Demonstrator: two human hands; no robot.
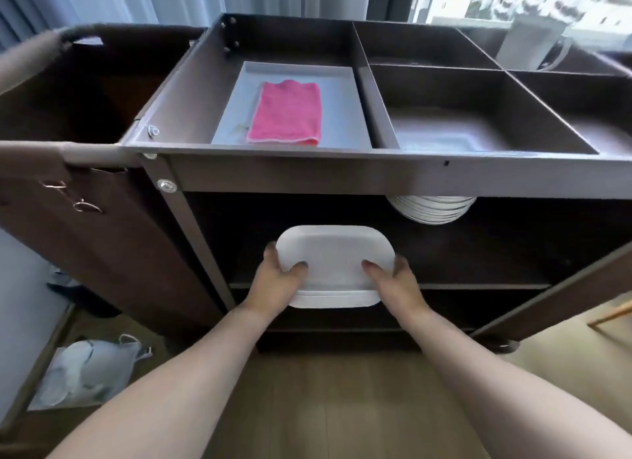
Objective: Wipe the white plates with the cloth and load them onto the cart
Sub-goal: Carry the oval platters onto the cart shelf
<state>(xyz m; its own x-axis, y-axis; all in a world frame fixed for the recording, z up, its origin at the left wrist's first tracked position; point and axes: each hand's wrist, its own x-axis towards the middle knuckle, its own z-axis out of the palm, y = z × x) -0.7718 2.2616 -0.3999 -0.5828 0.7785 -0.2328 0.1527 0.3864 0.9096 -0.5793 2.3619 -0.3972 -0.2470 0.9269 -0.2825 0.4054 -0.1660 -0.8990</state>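
A small stack of white rectangular plates [333, 253] with rounded corners is held at the front of the cart's middle shelf [478, 285]. My left hand [277, 282] grips its left edge and my right hand [393, 282] grips its right edge, thumbs on top. Further right on a higher shelf, a stack of round white plates [432, 209] pokes out from under the cart's top tray. The folded pink cloth [285, 113] lies in a grey bin [345, 116] in the top left compartment of the dark brown cart [307, 174].
The cart's top holds several open compartments [478, 109]. A dark fabric bag [78, 92] hangs on the cart's left side. A white plastic bag [89, 373] lies on the floor at the lower left. A window is behind the cart.
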